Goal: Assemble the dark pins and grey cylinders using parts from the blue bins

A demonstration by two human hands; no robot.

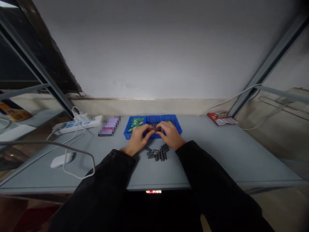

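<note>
My left hand [139,138] and my right hand [170,132] meet at the front of a blue three-part bin [127,136]. Between their fingertips is a small dark cylinder [156,130], pinched from both sides; its details are too small to tell. Several loose dark grey cylinders [161,155] lie on the table just below my hands, some side by side. In the bin's left compartment are pale green-white pieces [137,122]. Small shiny metal parts [154,123] fill the middle one. The right compartment's contents are mostly hidden behind my right hand.
On the grey table [212,151], a white power strip [79,124] with cables and a pixelated purple item [109,125] lie left. A white computer mouse [61,160] is nearer me. A red packet [222,118] lies at the back right. Metal shelf posts frame both sides.
</note>
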